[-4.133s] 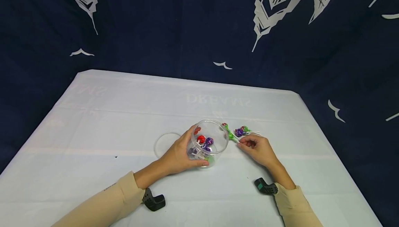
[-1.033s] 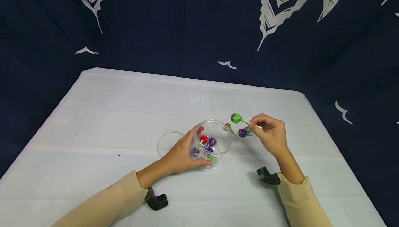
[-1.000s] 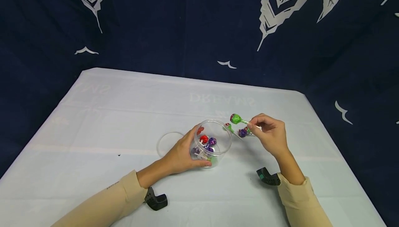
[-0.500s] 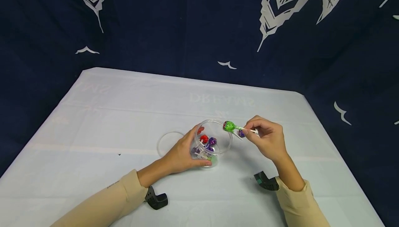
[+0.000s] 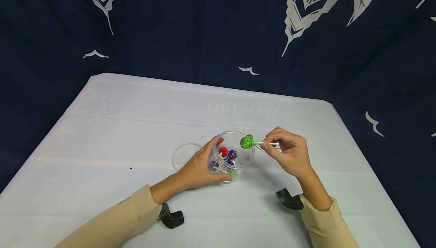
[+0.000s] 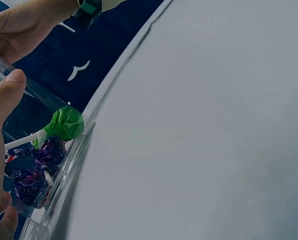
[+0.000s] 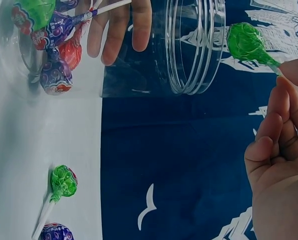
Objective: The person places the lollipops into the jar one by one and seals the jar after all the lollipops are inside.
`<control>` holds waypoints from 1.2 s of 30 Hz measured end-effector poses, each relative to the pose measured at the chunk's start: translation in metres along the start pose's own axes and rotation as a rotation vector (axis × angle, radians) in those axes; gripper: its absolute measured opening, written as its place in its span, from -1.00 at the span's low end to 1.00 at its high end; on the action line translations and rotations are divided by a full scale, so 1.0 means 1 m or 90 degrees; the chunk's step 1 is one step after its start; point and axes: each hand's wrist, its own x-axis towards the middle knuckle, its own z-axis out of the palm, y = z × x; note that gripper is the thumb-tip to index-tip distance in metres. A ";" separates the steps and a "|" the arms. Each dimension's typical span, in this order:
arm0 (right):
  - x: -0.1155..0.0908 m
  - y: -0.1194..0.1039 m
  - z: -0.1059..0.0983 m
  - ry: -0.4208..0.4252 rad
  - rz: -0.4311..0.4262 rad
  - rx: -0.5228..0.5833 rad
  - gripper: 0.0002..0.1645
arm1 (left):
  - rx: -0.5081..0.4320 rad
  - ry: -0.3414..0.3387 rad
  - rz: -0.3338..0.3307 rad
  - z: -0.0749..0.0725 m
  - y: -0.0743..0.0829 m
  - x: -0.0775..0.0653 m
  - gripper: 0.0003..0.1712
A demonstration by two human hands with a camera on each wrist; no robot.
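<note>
My left hand grips a clear plastic jar around its side, thumb at the front. Inside lie several wrapped lollipops, among them a red lollipop, a purple lollipop and a green lollipop. Between thumb and fingertips, my right hand pinches the white stick of another green lollipop. Its wrapped head overlaps the jar's right rim in the head view. The right wrist view puts that head just outside the jar's mouth, above the rim.
On the white table, a loose green lollipop and a purple lollipop lie beside the jar, mostly hidden in the head view. A clear round lid lies left of the jar. Dark patterned cloth hangs behind.
My right hand took the green lollipop by its stick from the table, raised it, then brought it left and slightly down to the jar's mouth. The left hand and jar stay in place.
</note>
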 end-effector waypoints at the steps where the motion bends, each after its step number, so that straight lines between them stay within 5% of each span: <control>1: 0.000 0.000 0.000 0.000 0.003 -0.003 -0.94 | 0.002 -0.001 -0.002 0.000 0.000 0.000 0.40; 15: -0.003 0.007 0.001 -0.017 0.058 -0.055 -0.90 | 0.001 -0.008 -0.004 0.000 0.000 0.000 0.37; 22: -0.004 0.007 -0.001 0.011 0.060 -0.060 -0.67 | -0.001 -0.009 -0.006 -0.001 0.001 0.000 0.37; 36: -0.018 0.011 -0.014 0.036 0.079 -0.087 -0.83 | 0.000 -0.003 0.006 -0.001 0.001 0.000 0.37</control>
